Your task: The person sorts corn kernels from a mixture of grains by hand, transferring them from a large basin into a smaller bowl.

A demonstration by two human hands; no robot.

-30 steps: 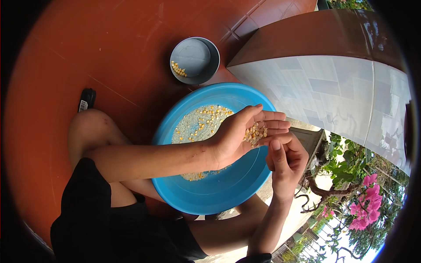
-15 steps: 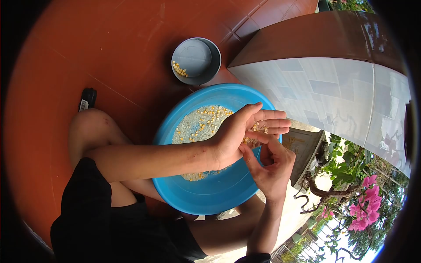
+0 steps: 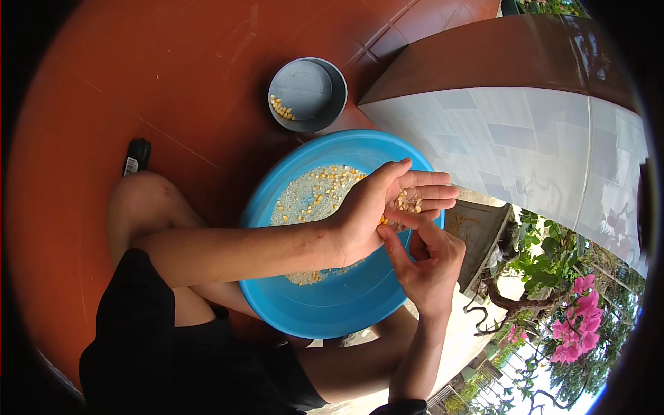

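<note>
Yellow kernels (image 3: 408, 201) half hidden in left hand (image 3: 377, 211).

right hand (image 3: 427, 266) rotated, fingertips (image 3: 391, 219) now seemingly pinching kernels (image 3: 407, 201) in left palm (image 3: 377, 211)

Small bowl (image 3: 308, 95) behind basin (image 3: 332, 304); left hand (image 3: 377, 207) w/ kernels (image 3: 407, 201) over basin, right hand (image 3: 425, 266) just beside.

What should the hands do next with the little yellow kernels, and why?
Probably the right hand should pinch a kernel or two from the kernels in the open left hand and carry them to the grey bowl. Its fingers already touch that pile, and the grey bowl holds only yellow kernels, while the blue basin holds a pale mix.
</note>
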